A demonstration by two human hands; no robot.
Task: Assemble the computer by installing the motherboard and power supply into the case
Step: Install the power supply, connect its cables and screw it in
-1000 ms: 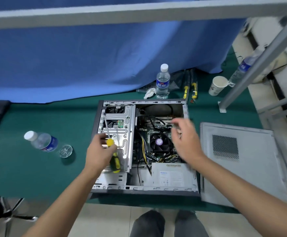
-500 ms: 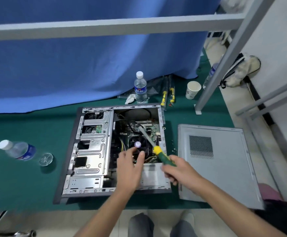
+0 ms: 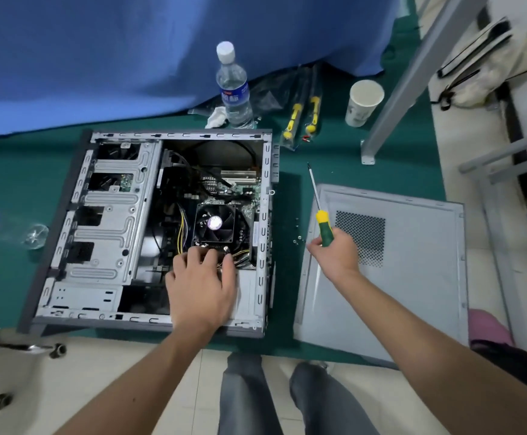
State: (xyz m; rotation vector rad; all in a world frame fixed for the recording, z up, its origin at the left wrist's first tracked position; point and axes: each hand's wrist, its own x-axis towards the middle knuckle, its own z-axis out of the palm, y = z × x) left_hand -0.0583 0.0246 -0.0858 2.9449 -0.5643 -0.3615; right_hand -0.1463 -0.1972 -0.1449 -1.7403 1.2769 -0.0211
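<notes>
The open grey computer case [image 3: 67, 221] lies on its side on the green table. Inside it sits the motherboard [image 3: 240, 189] with a black CPU fan [image 3: 214, 221]. The power supply [image 3: 249, 293] lies in the near right corner, mostly hidden under my left hand [image 3: 201, 287]. That hand rests on it with fingers spread toward the fan and cables. My right hand [image 3: 334, 255] grips the green-and-yellow screwdriver [image 3: 318, 208] right of the case, above the table, its shaft pointing away from me.
The grey side panel [image 3: 412, 293] lies flat at the right. Several loose screws [image 3: 298, 235] sit between case and panel. A water bottle [image 3: 234, 89], paper cup [image 3: 362, 102] and two packed screwdrivers [image 3: 303, 117] stand behind the case. A metal frame post [image 3: 397, 98] rises at the right.
The screwdriver passed from my left hand to my right, which then carried it out of the case to the right. My left hand moved onto the power supply area. The camera moved closer.
</notes>
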